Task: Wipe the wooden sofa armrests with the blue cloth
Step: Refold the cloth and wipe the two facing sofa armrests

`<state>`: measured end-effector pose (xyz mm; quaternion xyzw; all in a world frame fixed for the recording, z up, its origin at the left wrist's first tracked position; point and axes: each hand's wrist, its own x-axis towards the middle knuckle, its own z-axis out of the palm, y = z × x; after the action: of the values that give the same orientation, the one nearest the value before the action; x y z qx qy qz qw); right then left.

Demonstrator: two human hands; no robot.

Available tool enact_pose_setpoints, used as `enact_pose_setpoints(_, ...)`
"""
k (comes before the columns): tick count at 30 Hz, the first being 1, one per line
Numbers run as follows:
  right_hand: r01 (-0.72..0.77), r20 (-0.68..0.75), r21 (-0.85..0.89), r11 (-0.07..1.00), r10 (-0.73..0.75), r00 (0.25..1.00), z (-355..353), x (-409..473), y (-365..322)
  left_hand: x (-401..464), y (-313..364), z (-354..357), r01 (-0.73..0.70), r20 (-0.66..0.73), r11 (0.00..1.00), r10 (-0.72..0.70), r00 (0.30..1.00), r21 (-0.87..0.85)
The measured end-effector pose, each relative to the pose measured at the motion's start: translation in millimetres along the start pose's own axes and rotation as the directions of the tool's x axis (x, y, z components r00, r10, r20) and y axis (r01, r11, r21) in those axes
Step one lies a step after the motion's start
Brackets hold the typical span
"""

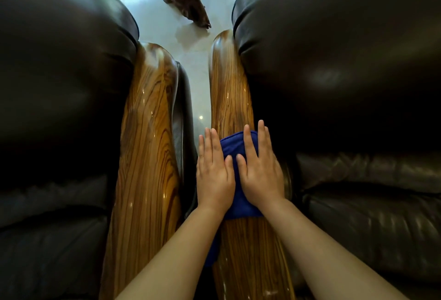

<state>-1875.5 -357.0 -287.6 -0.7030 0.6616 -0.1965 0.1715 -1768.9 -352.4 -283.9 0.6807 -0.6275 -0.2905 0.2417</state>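
Cloth spread flat mid-length on right armrest, pinned under left hand and right hand, palms open, fingers straight. Best pushed along grain with even pressure, toward far end. Left armrest untouched.

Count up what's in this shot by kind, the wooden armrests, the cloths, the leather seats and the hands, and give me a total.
Wooden armrests: 2, left armrest and right armrest
Blue cloth: 1
Dark leather sofa seats: 2, left seat and right seat
Hands: 2, left hand and right hand
Total: 7
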Motion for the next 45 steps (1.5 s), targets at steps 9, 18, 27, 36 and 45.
enact_pose_setpoints(9, -0.064, -0.022, -0.082, 0.995, 0.063, 0.998, 5, 59, -1, 64, 0, -2, -0.018, 0.026, 0.998, 0.019, 0.999, -0.054)
enact_pose_setpoints(18, 0.006, -0.335, -0.096, 0.995, -0.038, 0.942, -28, 102, 13, 146, 16, -38, 0.005, 0.013, 0.991, -0.007, 1.000, 0.131)
enact_pose_setpoints(27, 0.157, 0.036, 0.041, 0.987, -0.159, 0.987, -46, 93, 33, 111, 9, -47, -0.235, 0.004, 0.969, 0.235, 0.972, 0.071)
enact_pose_setpoints(36, 0.008, -0.075, 0.154, 0.988, 0.004, 0.997, -33, 105, 16, 122, 12, -36, -0.217, -0.064, 0.975, 0.220, 0.973, 0.044)
enact_pose_setpoints(45, 0.067, 0.112, -0.061, 0.996, -0.060, 0.992, -55, 101, -1, 111, 29, -65, -0.301, 0.245, 0.900, 0.230, 0.942, 0.315)
